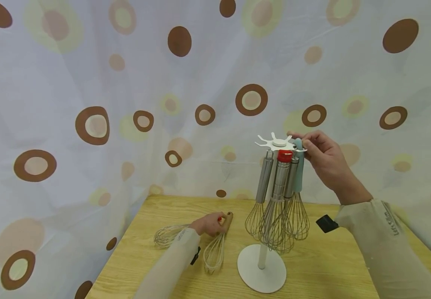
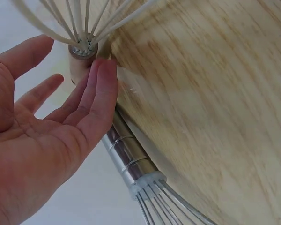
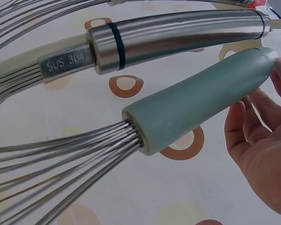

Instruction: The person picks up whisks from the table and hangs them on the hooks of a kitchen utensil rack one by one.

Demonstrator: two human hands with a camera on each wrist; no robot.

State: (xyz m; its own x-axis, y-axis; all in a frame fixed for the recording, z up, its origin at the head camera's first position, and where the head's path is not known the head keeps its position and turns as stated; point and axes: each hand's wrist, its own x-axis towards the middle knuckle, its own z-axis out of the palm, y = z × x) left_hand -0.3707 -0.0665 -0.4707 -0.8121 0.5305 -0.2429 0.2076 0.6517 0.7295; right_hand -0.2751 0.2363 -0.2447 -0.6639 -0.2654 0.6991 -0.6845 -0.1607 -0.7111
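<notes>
My right hand [image 1: 322,155] is at the top of a white rotating stand [image 1: 279,143], pinching the upper end of a whisk with a light blue handle [image 3: 201,101]. That whisk hangs upright at the stand's right side. Beside it hang several steel-handled whisks [image 3: 182,37], one with a red cap [image 1: 285,156]. Down on the table, my left hand [image 1: 211,224] touches a wooden-handled whisk [image 1: 227,222] with its fingertips, the thumb apart from it in the left wrist view. A second whisk with a metal handle [image 2: 129,152] lies under that hand, its wires [image 1: 170,235] toward the left.
The stand's round white base [image 1: 262,270] rests on a wood-grain table [image 1: 133,249]. Behind the table hangs a white curtain [image 1: 208,166] with brown and yellow dots. Some of the stand's hook arms [image 1: 262,144] on the left carry nothing.
</notes>
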